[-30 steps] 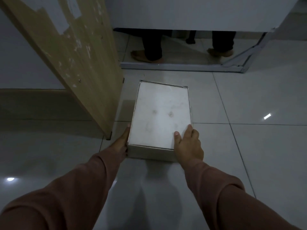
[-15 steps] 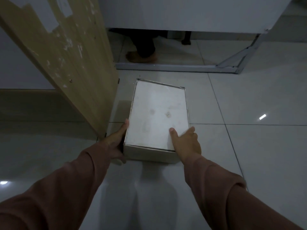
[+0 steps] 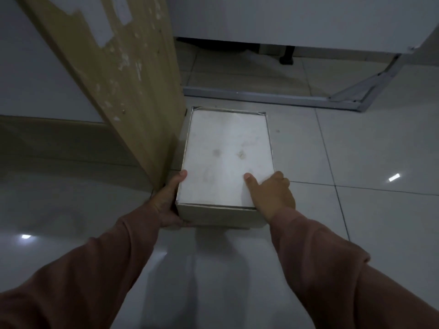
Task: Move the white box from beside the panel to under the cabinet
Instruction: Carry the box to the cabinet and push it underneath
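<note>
- Lifted at the near end since half a second ago: white box [image 3: 226,160], rectangular, smooth and faintly smudged on top, tan cardboard walls.
- Clamped by left hand [image 3: 167,203], fingers curled under the near-left corner.
- Pinned by right hand [image 3: 270,194], thumb flat on top, fingers wrapped down the right side.
- Just left of left hand: chipped wooden panel [image 3: 133,86].
- Beyond both hands: white cabinet [image 3: 285,17], glossy tiled floor [image 3: 368,150] beneath.

One white box [image 3: 226,160], gripped between two hands — left hand [image 3: 167,201], right hand [image 3: 273,194] — beside one wooden panel [image 3: 133,74].
</note>
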The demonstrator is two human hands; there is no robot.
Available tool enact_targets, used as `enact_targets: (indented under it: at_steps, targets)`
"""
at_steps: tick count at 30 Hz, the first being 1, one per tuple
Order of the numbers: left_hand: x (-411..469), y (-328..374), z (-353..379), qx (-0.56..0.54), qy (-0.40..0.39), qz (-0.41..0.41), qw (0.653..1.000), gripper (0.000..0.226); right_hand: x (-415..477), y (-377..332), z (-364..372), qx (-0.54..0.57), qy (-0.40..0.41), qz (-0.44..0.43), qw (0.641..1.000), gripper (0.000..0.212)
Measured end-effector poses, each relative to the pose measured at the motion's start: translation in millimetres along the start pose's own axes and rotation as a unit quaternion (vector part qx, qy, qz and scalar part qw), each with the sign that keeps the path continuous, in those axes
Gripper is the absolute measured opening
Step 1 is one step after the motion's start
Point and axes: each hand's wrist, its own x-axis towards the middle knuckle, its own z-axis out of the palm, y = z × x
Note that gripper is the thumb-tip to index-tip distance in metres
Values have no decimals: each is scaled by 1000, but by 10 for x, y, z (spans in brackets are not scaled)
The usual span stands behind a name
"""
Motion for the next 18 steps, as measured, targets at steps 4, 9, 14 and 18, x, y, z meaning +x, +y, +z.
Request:
enact_targets:
  at_steps: [4, 9, 14, 18]
  targets:
    - [-73, 55, 34, 7, 10, 13, 1000, 48, 5, -98, -47, -2, 15, -6, 1000, 80]
    - [-341, 172, -128, 34, 30, 43, 998, 46, -193, -288, -27, -8, 15, -28, 999, 81]
    - [-570, 174, -322, 46, -1, 26, 999, 57, -494, -420, -115, -45, 28, -54, 997, 86]
    - [-732, 120, -522, 73, -19, 21, 997, 56, -840, -424, -116, -52, 33, -41, 997, 86]
